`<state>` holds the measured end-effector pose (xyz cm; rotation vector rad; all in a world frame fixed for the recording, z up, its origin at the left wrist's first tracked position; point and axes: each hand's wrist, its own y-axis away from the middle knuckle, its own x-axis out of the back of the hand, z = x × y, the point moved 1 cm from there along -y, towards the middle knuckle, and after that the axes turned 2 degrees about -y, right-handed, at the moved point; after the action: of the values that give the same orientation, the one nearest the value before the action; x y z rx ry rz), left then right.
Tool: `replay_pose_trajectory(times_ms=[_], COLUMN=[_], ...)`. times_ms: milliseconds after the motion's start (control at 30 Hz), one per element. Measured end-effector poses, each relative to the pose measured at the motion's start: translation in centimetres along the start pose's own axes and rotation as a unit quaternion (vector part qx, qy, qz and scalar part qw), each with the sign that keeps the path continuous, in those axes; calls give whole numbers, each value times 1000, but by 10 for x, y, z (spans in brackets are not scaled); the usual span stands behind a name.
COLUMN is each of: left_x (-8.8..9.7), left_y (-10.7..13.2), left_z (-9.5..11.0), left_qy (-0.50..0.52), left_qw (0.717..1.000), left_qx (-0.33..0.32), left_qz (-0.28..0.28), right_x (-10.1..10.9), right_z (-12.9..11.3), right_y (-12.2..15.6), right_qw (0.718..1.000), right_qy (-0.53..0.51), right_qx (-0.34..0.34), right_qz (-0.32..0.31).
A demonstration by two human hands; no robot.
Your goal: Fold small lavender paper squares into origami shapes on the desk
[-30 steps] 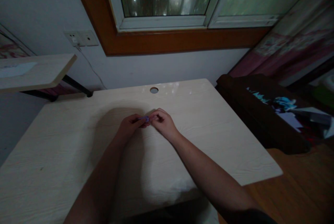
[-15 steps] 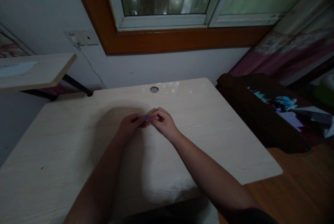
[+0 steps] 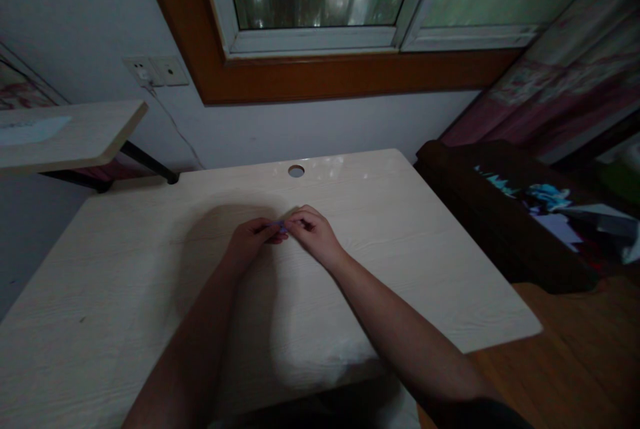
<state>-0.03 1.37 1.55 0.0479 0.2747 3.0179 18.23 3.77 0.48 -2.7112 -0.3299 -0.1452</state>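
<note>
Between my two hands, over the middle of the desk [image 3: 400,269], is a small thin purple object [image 3: 281,224], partly covered by fingers and too small to name. My left hand [image 3: 251,236] pinches its left end between thumb and fingers. From the other side, my right hand [image 3: 314,232] is closed with thumb and fingertips on its right end. The fingertips of both hands nearly meet.
A round cable hole [image 3: 296,171] sits near the desk's back edge. At the left stands a raised shelf [image 3: 75,132] on black legs, with paper on it. A charger cord [image 3: 173,122] hangs from the wall socket. Dark furniture with assorted items [image 3: 545,202] is beyond the right edge.
My right fingertips have come slightly closer to the left ones, covering more of the purple object. Both arms stay nearly in place.
</note>
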Motion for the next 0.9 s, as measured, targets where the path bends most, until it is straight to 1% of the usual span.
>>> replay_pose_trajectory(times_ms=[433, 567, 767, 900], left_x=[-2, -4, -2, -4], left_y=[1, 2, 0, 1], left_z=[2, 4, 1, 2], left_qy=[-3, -7, -20, -19], left_qw=[1000, 999, 999, 999], left_qx=[6, 11, 6, 3], left_qz=[20, 29, 24, 37], right_x=[0, 0, 0, 0], right_z=[3, 2, 0, 0], right_y=[1, 0, -2, -2], right_qw=[1000, 1000, 1000, 999], right_qy=[9, 14, 21, 32], right_qx=[-8, -4, 6, 6], right_qz=[-1, -3, -15, -17])
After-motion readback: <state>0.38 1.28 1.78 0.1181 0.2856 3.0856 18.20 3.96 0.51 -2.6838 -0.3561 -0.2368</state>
